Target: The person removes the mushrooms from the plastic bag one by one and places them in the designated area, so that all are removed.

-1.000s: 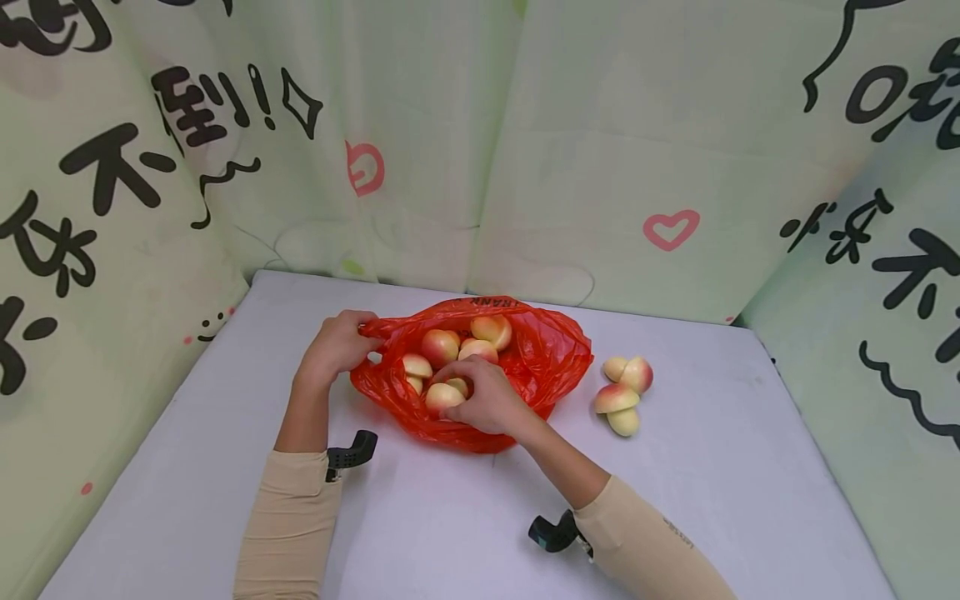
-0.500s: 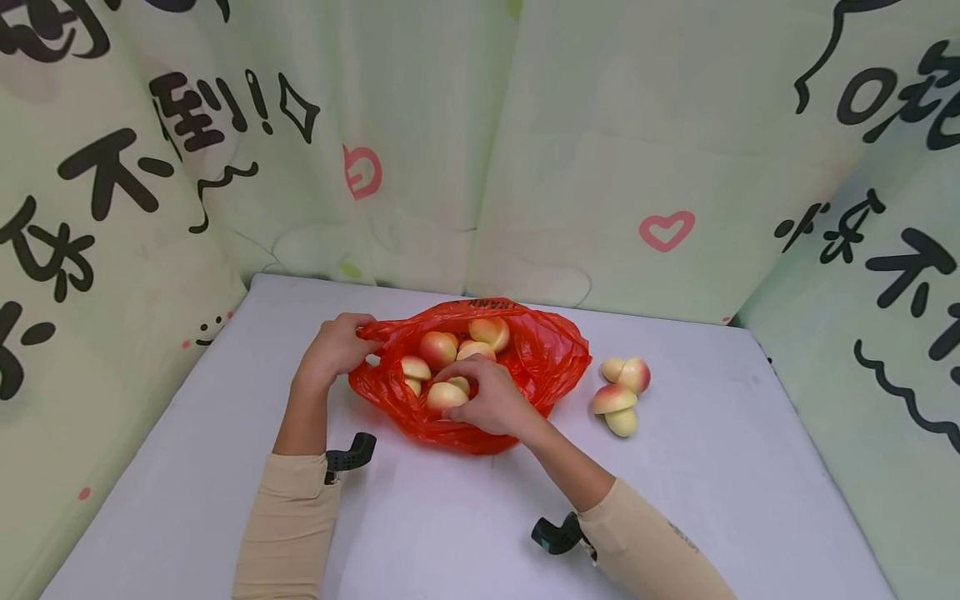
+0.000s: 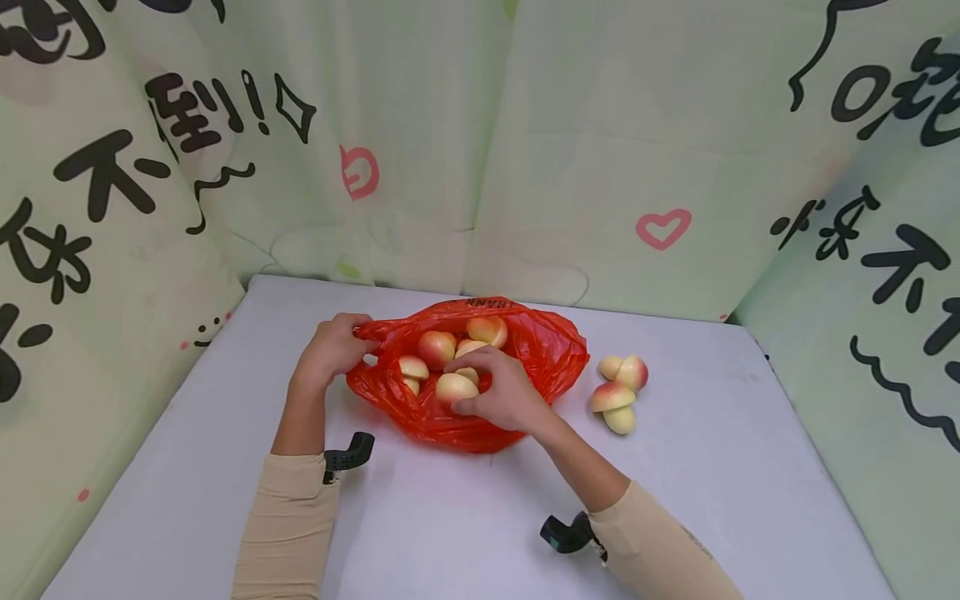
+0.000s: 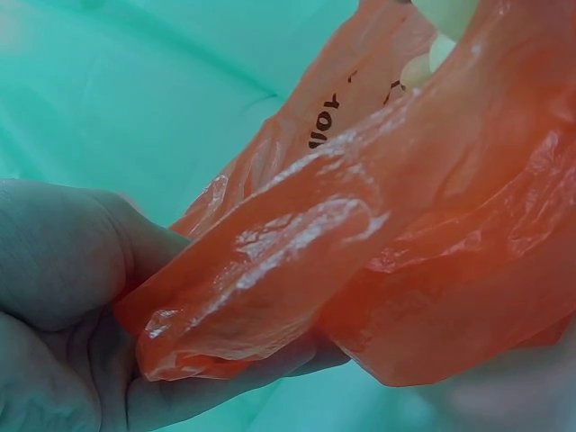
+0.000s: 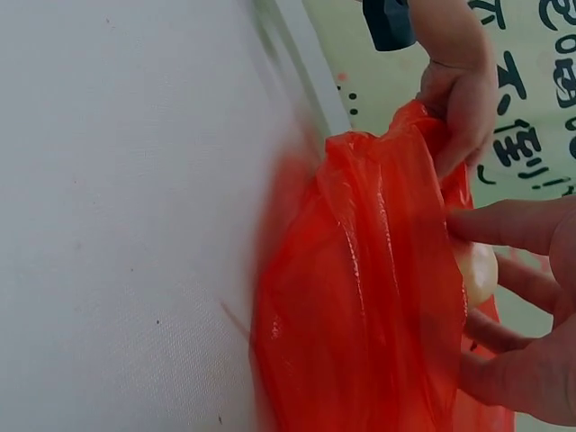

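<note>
A red plastic bag (image 3: 555, 354) lies with its mouth open, several mushroom-shaped pieces in cream and red inside it. My left hand (image 3: 334, 346) grips the bag's left rim; in the left wrist view the red film (image 4: 270, 261) runs between thumb and fingers of that hand (image 4: 81, 297). Over the bag's front part, my right hand (image 3: 504, 390) holds a pale mushroom piece (image 3: 456, 387) between thumb and fingers. The right wrist view shows this piece (image 5: 480, 272) partly behind the bag's edge, among the fingers of the right hand (image 5: 531, 315).
Two more mushroom pieces, one (image 3: 632, 372) behind the other (image 3: 615, 406), lie on the white table (image 3: 450, 533) to the right of the bag. A printed pale green curtain (image 3: 570, 167) surrounds the table's back and sides. Black wrist devices sit at both sleeves.
My right hand has moved slightly to the right and up, and the pale mushroom piece has shifted with it. The left hand keeps its grip on the bag.
</note>
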{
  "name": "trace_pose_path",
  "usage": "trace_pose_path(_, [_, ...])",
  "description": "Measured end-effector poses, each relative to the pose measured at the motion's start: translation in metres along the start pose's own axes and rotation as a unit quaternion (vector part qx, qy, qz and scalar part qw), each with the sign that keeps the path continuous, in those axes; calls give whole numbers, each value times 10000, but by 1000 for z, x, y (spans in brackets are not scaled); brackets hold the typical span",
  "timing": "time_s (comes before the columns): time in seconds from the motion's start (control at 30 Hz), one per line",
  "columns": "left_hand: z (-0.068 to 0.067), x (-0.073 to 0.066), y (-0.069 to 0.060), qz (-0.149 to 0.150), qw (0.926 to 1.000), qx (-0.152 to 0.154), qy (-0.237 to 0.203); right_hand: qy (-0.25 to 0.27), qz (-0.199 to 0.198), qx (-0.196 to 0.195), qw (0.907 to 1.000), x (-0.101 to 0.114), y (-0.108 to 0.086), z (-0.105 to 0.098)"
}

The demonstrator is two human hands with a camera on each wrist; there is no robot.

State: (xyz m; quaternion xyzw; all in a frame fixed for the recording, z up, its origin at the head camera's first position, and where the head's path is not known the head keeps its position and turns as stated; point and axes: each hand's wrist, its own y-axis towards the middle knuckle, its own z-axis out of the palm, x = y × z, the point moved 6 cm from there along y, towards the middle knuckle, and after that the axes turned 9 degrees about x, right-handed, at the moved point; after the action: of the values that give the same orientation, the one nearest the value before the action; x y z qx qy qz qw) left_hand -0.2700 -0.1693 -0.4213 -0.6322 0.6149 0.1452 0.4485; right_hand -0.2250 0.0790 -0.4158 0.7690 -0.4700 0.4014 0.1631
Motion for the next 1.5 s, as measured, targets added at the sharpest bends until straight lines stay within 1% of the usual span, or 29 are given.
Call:
trace_pose_path(0.17, [0, 0, 1, -23, 10000, 6, 20, -38, 138, -63, 9999, -4, -6, -8])
trace_pose_path(0.33, [-1, 1, 1, -19, 10000, 27, 43, 40, 82, -127, 9999, -10, -14, -18])
trace_pose_path(0.57, [-1, 1, 1, -63, 9999, -7, 94, 130, -113, -317, 9993, -20, -27, -39])
trace_pose_path(0.83, [0, 2, 2, -47, 9999, -11, 137, 415, 5, -511, 9978, -37, -46, -64])
trace_pose_path(0.97, [0, 2, 2, -47, 9998, -9, 188, 511, 4, -635, 9967, -41, -56, -76])
trace_pose_path(1.1, [-1, 3, 2, -43, 9998, 8, 199, 407, -21, -808, 9959, -46, -65, -89])
trace_pose_path(1.23, [0, 2, 2, -36, 9998, 33, 187, 222, 135, -953, 9951, -52, -73, -101])
trace_pose_path(1.33, [0, 2, 1, -12, 9998, 41, 188, 190, 215, -1008, 9945, -56, -78, -108])
trace_pose_path(1.5, [0, 1, 1, 4, 9998, 52, 191, 249, 104, -1146, 9930, -61, -87, -121])
